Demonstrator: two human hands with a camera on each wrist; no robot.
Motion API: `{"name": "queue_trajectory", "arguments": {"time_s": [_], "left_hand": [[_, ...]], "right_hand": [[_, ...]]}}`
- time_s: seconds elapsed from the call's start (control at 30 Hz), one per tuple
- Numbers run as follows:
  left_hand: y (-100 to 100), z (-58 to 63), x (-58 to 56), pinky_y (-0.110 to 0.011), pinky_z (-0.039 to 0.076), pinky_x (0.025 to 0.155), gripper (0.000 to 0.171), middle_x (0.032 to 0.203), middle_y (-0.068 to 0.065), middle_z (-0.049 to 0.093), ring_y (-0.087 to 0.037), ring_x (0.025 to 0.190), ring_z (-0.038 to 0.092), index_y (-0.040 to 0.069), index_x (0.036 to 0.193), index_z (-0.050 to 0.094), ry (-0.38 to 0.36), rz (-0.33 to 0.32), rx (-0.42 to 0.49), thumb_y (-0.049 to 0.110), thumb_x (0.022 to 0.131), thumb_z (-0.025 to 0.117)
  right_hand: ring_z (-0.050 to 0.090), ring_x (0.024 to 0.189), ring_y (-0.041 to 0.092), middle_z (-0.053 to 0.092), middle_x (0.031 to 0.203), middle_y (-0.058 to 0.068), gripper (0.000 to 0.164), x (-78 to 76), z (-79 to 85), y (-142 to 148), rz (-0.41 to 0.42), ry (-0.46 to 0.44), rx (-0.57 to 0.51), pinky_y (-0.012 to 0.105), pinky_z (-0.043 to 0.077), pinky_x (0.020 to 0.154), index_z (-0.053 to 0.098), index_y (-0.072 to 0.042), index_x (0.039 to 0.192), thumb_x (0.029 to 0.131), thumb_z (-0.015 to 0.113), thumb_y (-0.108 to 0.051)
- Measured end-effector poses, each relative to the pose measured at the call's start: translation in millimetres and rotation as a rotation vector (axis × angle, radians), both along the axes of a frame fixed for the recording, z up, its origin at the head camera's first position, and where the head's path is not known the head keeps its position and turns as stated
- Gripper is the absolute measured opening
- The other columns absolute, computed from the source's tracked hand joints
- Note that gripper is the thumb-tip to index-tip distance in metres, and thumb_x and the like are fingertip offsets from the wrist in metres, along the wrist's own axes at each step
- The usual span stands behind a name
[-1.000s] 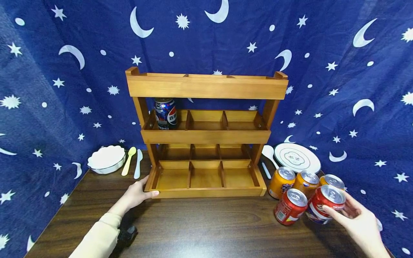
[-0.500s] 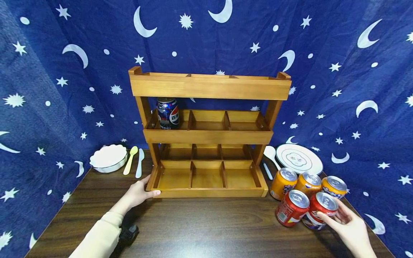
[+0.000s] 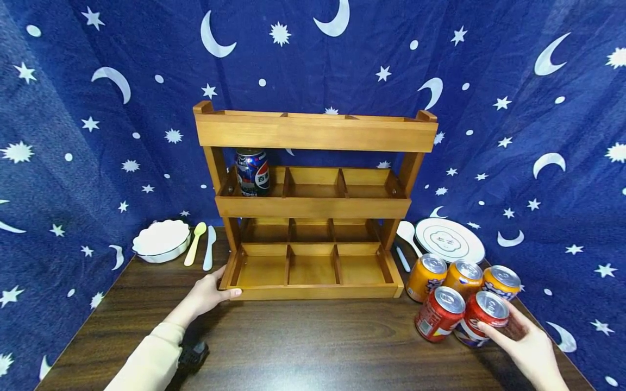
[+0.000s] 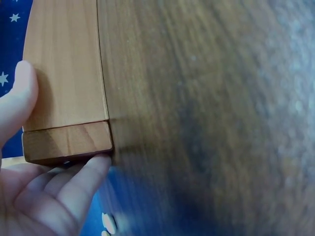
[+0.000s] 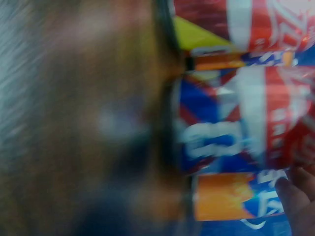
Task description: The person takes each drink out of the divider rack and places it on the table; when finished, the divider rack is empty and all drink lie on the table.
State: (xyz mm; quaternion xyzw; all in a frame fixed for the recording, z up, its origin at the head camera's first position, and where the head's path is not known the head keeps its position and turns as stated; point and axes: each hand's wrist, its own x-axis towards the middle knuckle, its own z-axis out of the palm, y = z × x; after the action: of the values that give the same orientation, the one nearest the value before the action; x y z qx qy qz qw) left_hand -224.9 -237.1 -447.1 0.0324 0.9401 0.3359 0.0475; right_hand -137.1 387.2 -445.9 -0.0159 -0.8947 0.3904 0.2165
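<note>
In the head view my right hand point(image 3: 530, 347) grips a red soda can point(image 3: 481, 320), thumb at its front and fingers round its right side. The can stands upright beside another red soda can point(image 3: 440, 315). Behind them is a row of orange soda cans point(image 3: 425, 278). The right wrist view shows the held can's red, white and blue side point(image 5: 211, 123), with a fingertip point(image 5: 293, 196) at its upper part. My left hand point(image 3: 205, 292) holds the lower left front corner of a wooden rack point(image 3: 313, 207); in the left wrist view thumb and fingers lie either side of its corner point(image 4: 66, 140).
A dark blue Pepsi can point(image 3: 252, 172) stands in the rack's middle tier, left compartment. Left are a white scalloped dish point(image 3: 161, 241), a yellow spoon point(image 3: 195, 244) and a pale blue knife point(image 3: 209, 248). A white plate point(image 3: 450, 240) and white spoon point(image 3: 408, 236) lie behind the orange cans.
The right hand has lowered the red can and moved it left, beside the other red can. Between half a second ago and now it barely moves. The left hand stays on the rack.
</note>
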Motion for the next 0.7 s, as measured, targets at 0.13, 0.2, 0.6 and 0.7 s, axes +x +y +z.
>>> {"name": "queue_trajectory", "arguments": {"time_s": [0.13, 0.2, 0.6, 0.7], "left_hand": [[2, 1.1, 2.2, -0.053, 0.038, 0.087, 0.092, 0.121, -0.028, 0.049, -0.044, 0.109, 0.046, -0.002, 0.136, 0.028, 0.016, 0.006, 0.0, 0.048, 0.069, 0.066], [2, 0.2, 2.8, -0.053, 0.038, 0.087, 0.091, 0.12, -0.028, 0.05, -0.043, 0.109, 0.047, -0.002, 0.135, 0.028, 0.021, 0.008, -0.004, 0.048, 0.069, 0.067], [-3, -4.1, 3.5, -0.052, 0.038, 0.087, 0.09, 0.118, -0.027, 0.052, -0.043, 0.107, 0.049, -0.003, 0.134, 0.03, 0.046, 0.011, -0.003, 0.046, 0.069, 0.068], [1, -3.7, 2.7, -0.051, 0.039, 0.086, 0.089, 0.116, -0.027, 0.054, -0.041, 0.105, 0.051, -0.004, 0.133, 0.031, 0.051, -0.005, -0.006, 0.046, 0.069, 0.069]], "right_hand": [[0.045, 0.088, -0.025, 0.04, 0.106, -0.042, 0.074, 1.7, 25.7, -14, 0.003, 0.065, 0.047, -0.002, 0.034, 0.069, 0.039, -0.01, 0.133, 0.068, 0.074, -0.009], [0.047, 0.098, -0.019, 0.043, 0.118, -0.034, 0.074, -2.7, 42.9, -22, 0.059, 0.109, -0.022, -0.001, 0.035, 0.076, 0.038, -0.007, 0.133, 0.068, 0.072, -0.001], [0.041, 0.123, 0.012, 0.041, 0.137, 0.006, 0.071, -92.1, 112.4, -129, 0.396, 0.188, -0.18, 0.009, 0.033, 0.093, 0.036, -0.014, 0.135, 0.073, 0.069, -0.006], [0.036, 0.126, 0.021, 0.037, 0.138, 0.013, 0.07, -91.8, 152.6, -191, 0.44, 0.13, -0.214, 0.017, 0.031, 0.1, 0.034, -0.011, 0.136, 0.075, 0.068, -0.011]]}}
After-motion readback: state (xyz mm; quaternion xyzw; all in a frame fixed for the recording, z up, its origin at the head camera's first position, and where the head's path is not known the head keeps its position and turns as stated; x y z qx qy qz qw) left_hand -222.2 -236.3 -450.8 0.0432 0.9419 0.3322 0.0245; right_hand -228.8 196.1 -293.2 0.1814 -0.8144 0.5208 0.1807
